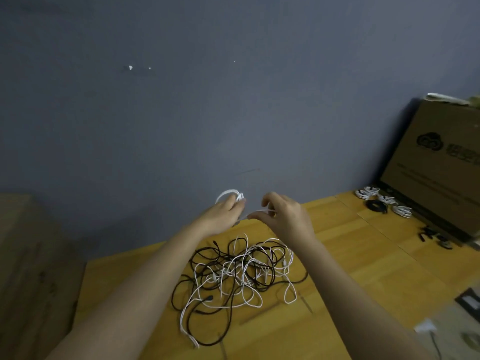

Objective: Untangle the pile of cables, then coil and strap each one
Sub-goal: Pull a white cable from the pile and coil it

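Observation:
A tangled pile of black and white cables [239, 276] lies on the wooden table [363, 255], below my raised hands. My left hand [223, 216] grips a small coil of white cable [230, 194], whose loops stick up above the fingers. My right hand [285, 216] is just to the right of it, at the same height, and pinches the free end of that white cable between thumb and fingertips. A short stretch of the cable runs between the two hands.
Several strapped coils, white [368, 193] and one black [376, 206], lie at the table's far right beside a leaning cardboard box [436, 165]. A few black straps [431, 236] lie in front of the box. A grey wall stands behind the table.

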